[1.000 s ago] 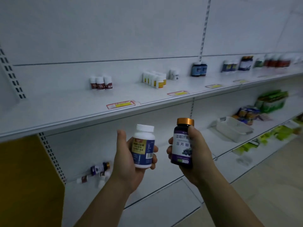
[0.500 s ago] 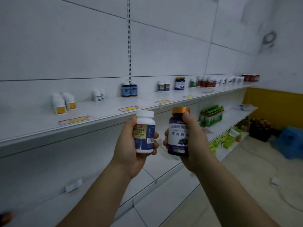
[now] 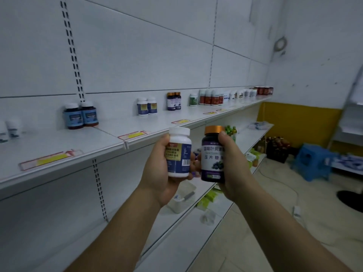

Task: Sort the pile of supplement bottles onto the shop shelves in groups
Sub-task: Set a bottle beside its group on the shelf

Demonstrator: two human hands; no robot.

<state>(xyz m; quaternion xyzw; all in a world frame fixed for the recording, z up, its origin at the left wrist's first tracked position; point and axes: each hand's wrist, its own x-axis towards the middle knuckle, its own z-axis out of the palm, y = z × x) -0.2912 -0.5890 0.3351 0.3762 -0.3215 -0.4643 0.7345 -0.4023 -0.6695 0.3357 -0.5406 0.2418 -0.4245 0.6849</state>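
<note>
Standing at the white shop shelves, both arms out, one supplement bottle per hand. In the left hand (image 3: 157, 173), gripped upright with fingers curled round it: a white bottle (image 3: 178, 154) with a white cap and a navy-and-yellow label, barcode facing the camera. In the right hand (image 3: 233, 169), wrapped just as snugly and also upright: a dark bottle (image 3: 213, 156) with a gold cap and a purple label showing blueberries. Held side by side, nearly touching, out in front of the lip of the upper shelf (image 3: 59, 146), not resting on anything.

Up on that shelf, grouped in little clusters with gaps between:
- two brown bottles with light-blue labels (image 3: 80, 116) toward the left
- a pair of white navy-label bottles (image 3: 147, 106), same look as the left-hand one
- a pair of dark gold-capped bottles (image 3: 173, 101), same look as the right-hand one
- a green-label bottle (image 3: 193, 99), then a row of red-label bottles (image 3: 211, 98)
- more further along, too small to read

Yellow price tags (image 3: 46, 159) clipped along the shelf edge. Below the hands, a white plastic tray (image 3: 182, 203) on a lower shelf. Off to the right on the floor, a blue stool (image 3: 312, 161).
</note>
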